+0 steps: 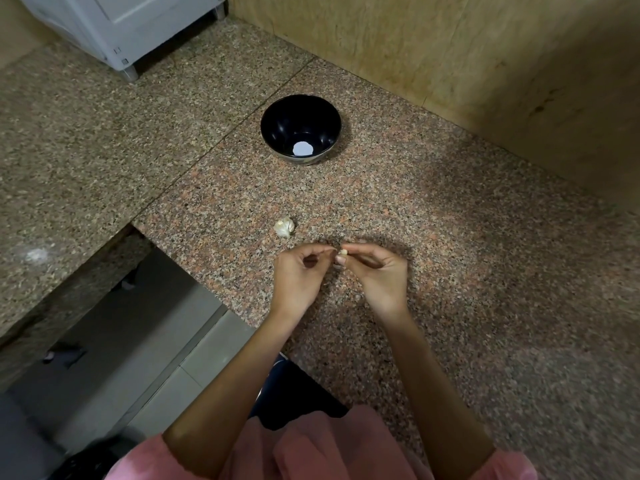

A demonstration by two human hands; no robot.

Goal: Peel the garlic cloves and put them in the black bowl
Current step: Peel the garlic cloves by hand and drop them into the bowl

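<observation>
The right hand (377,271) pinches a garlic clove (343,252) between thumb and forefinger. The left hand (300,271), fingers curled, pinches it from 9 o'clock. More garlic (284,226) lies at 11 o'clock from the hands, and the black bowl (273,128) stands well apart at 12 o'clock.

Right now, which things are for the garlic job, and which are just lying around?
For the job: small pale garlic clove, pinched by left hand and right hand; white papery garlic piece; round black bowl.
Just lying about: white boxy appliance; tan wall panel.
</observation>
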